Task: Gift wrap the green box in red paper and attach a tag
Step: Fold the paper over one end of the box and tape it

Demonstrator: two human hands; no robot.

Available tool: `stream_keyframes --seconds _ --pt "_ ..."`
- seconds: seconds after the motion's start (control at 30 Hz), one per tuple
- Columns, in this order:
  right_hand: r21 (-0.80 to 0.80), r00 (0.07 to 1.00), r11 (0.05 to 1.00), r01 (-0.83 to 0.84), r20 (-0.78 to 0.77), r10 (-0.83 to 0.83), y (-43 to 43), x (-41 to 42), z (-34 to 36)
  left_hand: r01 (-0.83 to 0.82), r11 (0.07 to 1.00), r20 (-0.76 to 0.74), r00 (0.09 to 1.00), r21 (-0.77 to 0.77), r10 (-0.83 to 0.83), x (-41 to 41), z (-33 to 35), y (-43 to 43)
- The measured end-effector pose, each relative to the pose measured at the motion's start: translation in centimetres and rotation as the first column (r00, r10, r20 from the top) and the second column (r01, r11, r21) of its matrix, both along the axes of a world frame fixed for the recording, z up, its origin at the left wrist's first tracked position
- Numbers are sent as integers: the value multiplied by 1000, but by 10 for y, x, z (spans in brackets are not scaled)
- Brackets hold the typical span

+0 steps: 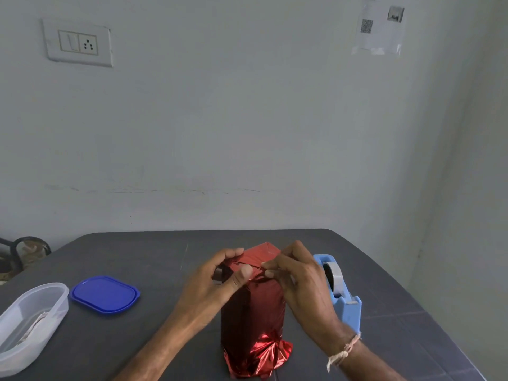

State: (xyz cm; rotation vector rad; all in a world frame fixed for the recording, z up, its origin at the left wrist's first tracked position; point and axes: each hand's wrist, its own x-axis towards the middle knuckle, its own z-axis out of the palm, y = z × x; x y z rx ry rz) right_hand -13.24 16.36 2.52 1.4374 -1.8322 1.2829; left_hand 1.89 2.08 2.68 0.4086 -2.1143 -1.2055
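My left fingers (pixel 233 252) grip box (pixel 253 312), thumb on fold; my right fingers (pixel 270 266) pinch red paper (pixel 259 255). Best press flat, tight.

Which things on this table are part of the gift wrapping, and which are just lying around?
In the job: box in red paper, gripped at its top by the left hand and right hand; blue tape dispenser beside it.
Lying about: blue lid; clear plastic container, contents unclear.
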Motion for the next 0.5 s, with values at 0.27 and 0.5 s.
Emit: stream_keyframes --seconds 0.27,0.5 --pt "39 994 997 -73 81 70 4 -3 7 -99 975 16 994 -198 105 -12 27 -18" --pt "66 985 993 -101 147 91 -1 -19 11 203 966 243 940 160 -238 -25 55 -32"
